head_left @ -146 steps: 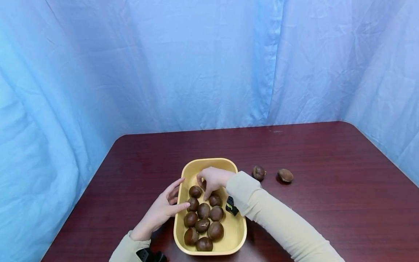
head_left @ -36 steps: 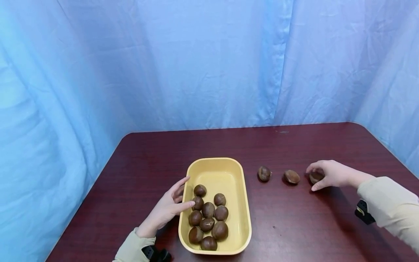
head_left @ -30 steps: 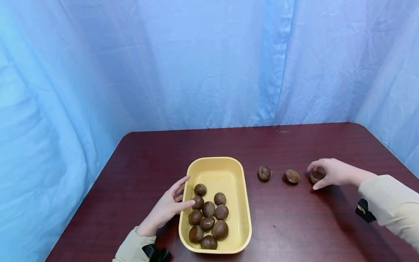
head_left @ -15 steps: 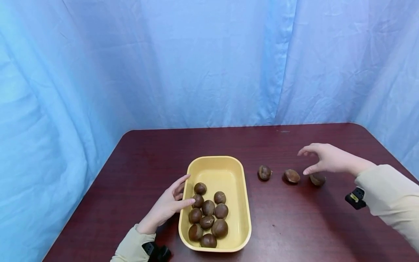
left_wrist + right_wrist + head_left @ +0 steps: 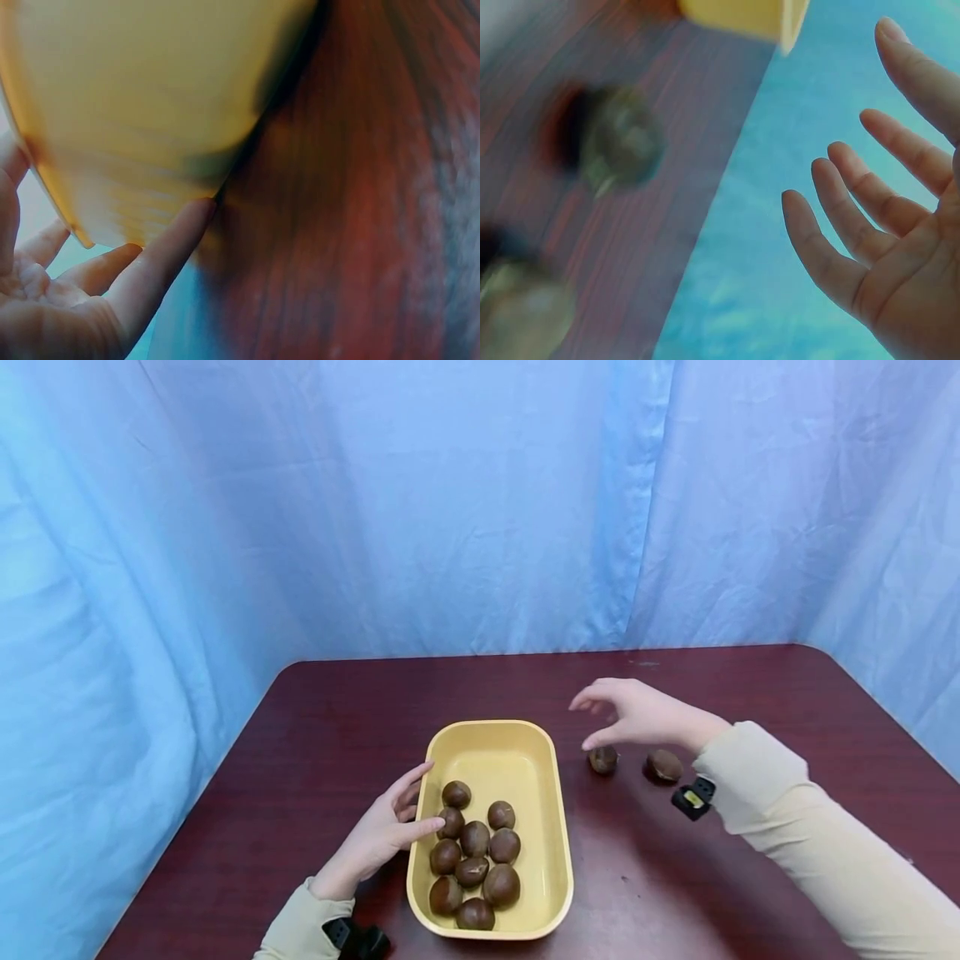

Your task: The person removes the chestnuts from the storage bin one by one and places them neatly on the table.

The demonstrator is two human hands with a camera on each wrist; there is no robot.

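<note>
Tray (image 5: 491,768): looks like moulded plastic; smooth, low sheen. Nuts (image 5: 475,839) inside tray: hard shells, mostly smooth, soft gloss with small highlights. Pair of nuts (image 5: 663,766) right of tray: same shell type, duller; finish blurred in right wrist view. Bench (image 5: 360,710) under tray: wood or wood-look laminate, streaked grain, smooth, polished, glossy patch near tray's right side. Curtain (image 5: 480,527) behind tray: cloth, creased, slight satin sheen. Sleeves (image 5: 832,852) either side of tray: matt cloth, lightly wrinkled.
</note>
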